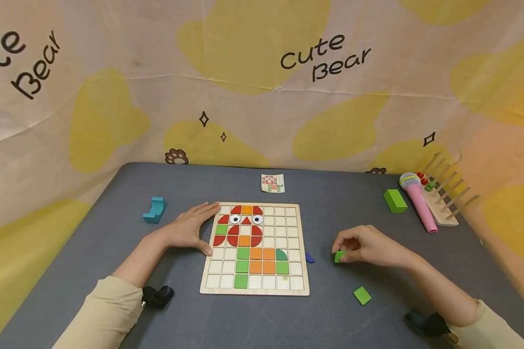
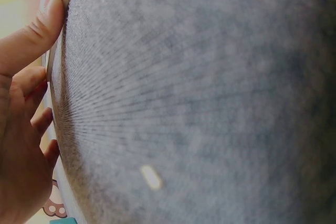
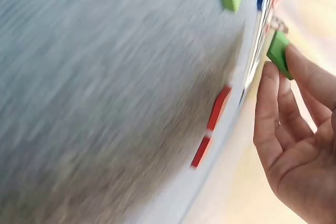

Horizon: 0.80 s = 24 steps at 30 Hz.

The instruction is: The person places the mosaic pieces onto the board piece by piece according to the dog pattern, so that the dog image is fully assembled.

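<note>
One green tile [image 1: 339,256] sits pinched in the right hand [image 1: 368,247], low over the grey table [image 1: 113,232] just right of the board [image 1: 254,290] — the wrist view, blurred as it is, seems to show it held at the fingertips [image 3: 302,69]. The left hand [image 1: 188,230] lies flat with straight fingers against the board's left edge, steadying it. A second green tile [image 1: 362,295] lies loose nearer the person, and a blue piece [image 1: 309,258] lies beside the board. The step in hand looks like the pick-up; next, I judge, comes carrying the tile over and setting it squarely into a free cell — likely near the green ones already placed.
</note>
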Tool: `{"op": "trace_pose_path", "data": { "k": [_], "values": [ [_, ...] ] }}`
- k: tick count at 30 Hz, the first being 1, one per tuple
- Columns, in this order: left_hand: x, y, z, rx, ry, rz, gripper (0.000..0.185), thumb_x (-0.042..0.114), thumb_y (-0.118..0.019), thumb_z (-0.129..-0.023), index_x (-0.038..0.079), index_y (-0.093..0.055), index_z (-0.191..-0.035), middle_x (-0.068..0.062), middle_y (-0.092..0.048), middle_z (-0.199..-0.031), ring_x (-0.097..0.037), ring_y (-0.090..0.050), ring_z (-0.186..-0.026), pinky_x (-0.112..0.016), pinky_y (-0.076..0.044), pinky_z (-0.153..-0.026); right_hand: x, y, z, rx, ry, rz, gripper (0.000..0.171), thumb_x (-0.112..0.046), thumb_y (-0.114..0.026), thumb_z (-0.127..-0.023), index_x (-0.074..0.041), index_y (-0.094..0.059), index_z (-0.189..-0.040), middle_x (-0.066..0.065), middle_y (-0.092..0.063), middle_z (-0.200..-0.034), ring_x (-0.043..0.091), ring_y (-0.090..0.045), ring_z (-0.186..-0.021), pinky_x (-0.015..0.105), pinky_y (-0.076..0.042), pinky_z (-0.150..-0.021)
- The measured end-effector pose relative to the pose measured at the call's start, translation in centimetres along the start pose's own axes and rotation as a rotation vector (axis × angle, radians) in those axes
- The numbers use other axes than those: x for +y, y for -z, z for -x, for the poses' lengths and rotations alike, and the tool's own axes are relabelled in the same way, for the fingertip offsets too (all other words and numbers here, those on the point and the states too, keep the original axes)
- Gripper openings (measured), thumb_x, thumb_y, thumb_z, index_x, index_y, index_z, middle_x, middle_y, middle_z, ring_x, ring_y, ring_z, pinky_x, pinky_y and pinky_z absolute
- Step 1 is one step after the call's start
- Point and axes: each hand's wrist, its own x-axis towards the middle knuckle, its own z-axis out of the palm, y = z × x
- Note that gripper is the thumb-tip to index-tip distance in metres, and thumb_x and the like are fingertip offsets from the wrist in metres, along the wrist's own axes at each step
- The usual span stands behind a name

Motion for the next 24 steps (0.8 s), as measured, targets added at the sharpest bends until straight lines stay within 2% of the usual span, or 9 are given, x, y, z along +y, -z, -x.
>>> {"op": "trace_pose_path", "data": {
  "k": [10, 15, 24],
  "values": [
    [-0.2, -0.1, -0.1, 0.000, -0.009, -0.010, 0.123, 0.053, -0.089, -0.060, 0.008, -0.027, -0.156, -0.013, -0.022, -0.166, -0.045, -0.018, -0.151, -0.075, -0.023, -0.109, -3.7, -2.6, -2.2, 0.086, -0.061, 0.004, 0.012, -0.015, -0.076, -0.085, -0.014, -0.076, -0.097, -0.004, -0.075, -0.086, -0.001, -0.059, -0.067, 0.018, -0.050, -0.062],
    [-0.1, 0.0, -0.1, -0.003, -0.005, -0.004, 0.123, 0.052, -0.089, -0.060, 0.008, -0.027, -0.157, -0.013, -0.022, -0.166, -0.045, -0.018, -0.151, -0.075, -0.022, -0.109, -5.5, -3.6, -3.3, 0.088, -0.063, -0.011, 0.015, -0.008, -0.074, -0.085, -0.009, -0.077, -0.100, 0.001, -0.078, -0.092, -0.002, -0.063, -0.070, 0.017, -0.052, -0.064],
    [-0.3, -0.2, -0.1, -0.001, -0.008, -0.012, 0.123, 0.054, -0.088, -0.060, 0.009, -0.026, -0.157, -0.013, -0.022, -0.166, -0.045, -0.018, -0.151, -0.075, -0.023, -0.109, -7.3, -6.2, -4.9, 0.050, -0.046, -0.021, 0.011, -0.006, -0.076, -0.083, -0.014, -0.078, -0.090, -0.003, -0.076, -0.082, -0.002, -0.059, -0.068, 0.017, -0.049, -0.062]
  ]
}}
